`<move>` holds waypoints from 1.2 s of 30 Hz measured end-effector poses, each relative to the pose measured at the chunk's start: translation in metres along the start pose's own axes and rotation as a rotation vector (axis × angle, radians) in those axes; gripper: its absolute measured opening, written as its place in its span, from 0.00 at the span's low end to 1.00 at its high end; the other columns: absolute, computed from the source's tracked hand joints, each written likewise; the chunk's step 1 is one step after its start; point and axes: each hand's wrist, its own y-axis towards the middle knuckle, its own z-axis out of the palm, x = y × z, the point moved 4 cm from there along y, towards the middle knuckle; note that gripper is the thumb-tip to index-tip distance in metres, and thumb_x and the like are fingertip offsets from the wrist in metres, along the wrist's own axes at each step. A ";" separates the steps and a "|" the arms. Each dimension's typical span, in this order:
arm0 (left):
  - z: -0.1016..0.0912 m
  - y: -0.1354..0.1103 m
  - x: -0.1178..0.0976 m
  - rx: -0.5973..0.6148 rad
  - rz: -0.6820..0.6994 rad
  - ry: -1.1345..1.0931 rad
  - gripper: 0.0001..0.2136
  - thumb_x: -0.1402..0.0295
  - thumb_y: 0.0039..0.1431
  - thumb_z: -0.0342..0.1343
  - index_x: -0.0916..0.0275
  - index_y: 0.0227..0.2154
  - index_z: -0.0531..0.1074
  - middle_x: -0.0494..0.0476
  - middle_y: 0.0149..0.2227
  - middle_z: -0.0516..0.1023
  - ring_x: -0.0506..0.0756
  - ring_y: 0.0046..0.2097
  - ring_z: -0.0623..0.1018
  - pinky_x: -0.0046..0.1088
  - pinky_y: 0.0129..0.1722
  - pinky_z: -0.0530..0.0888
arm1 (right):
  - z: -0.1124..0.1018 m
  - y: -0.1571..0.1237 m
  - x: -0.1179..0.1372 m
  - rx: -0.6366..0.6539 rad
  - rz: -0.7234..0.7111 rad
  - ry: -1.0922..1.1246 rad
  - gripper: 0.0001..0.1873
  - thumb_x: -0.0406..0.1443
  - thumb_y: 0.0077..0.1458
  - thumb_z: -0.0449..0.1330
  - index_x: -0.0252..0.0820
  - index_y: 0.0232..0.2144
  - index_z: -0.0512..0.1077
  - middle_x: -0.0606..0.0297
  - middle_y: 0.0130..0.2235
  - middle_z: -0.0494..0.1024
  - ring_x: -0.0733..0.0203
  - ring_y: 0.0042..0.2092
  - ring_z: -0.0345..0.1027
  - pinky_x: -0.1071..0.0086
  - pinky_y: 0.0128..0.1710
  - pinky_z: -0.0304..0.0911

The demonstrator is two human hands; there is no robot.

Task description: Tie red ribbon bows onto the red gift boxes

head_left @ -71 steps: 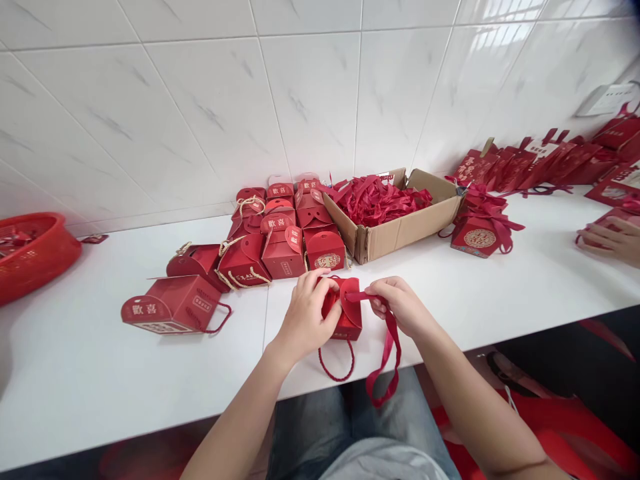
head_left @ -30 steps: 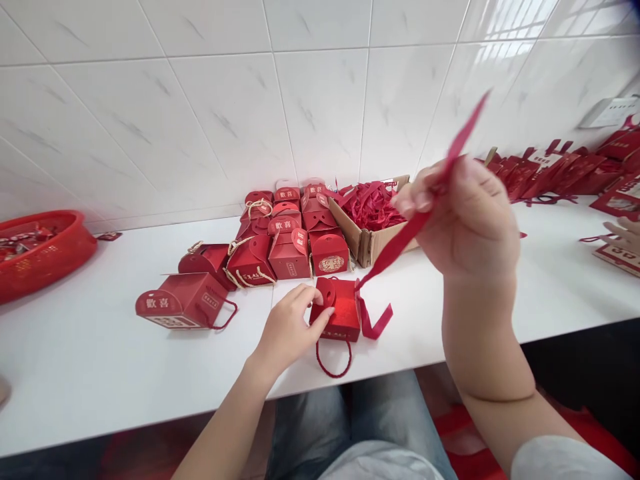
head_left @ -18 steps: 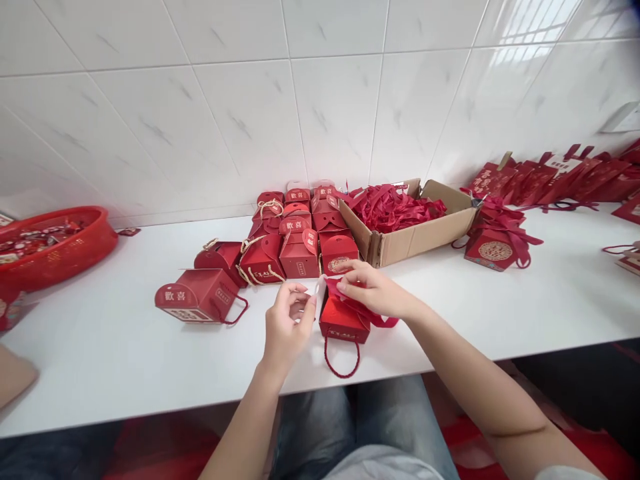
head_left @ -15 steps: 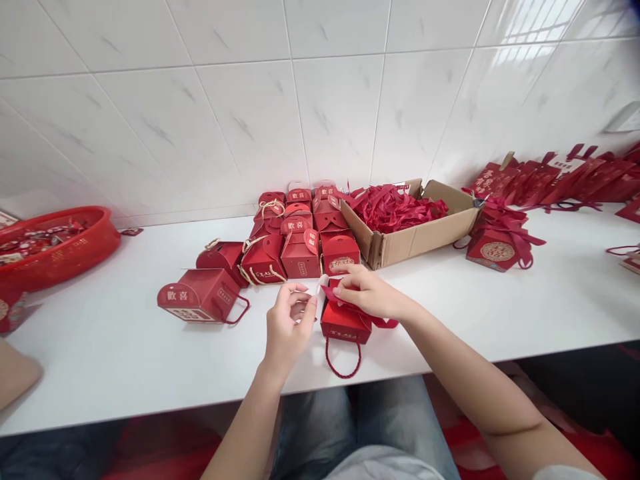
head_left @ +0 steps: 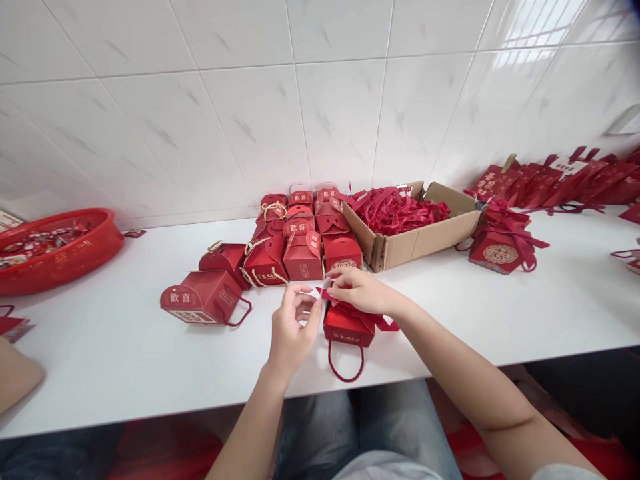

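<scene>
A small red gift box lies in front of me near the table's front edge, its red cord handle hanging loose towards me. My right hand is above it, pinching a red ribbon against the raised flap. The ribbon's tail trails out to the right under that hand. On the flap's left side, my left hand has its fingers curled, with thumb and forefinger at the flap's pale edge. Whether the ribbon passes through the flap is hidden by the fingers.
Several red boxes stand behind, beside a cardboard box of red ribbons. Another red box lies to the left. A red basin holds small wrapped items. Beribboned boxes and red bags are at right.
The ribbon's end now pokes past the flap's left side, towards my left thumb. My left hand has turned slightly. The whole view has shifted a little.
</scene>
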 end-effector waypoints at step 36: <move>-0.075 0.076 -0.051 -0.052 -0.114 -0.713 0.06 0.69 0.55 0.53 0.63 0.25 0.71 0.58 0.33 0.77 0.58 0.38 0.79 0.35 0.36 0.77 | -0.013 -0.100 -0.068 -0.254 0.204 0.247 0.21 0.52 0.56 0.56 0.40 0.25 0.65 0.70 0.23 0.64 0.67 0.25 0.56 0.72 0.24 0.53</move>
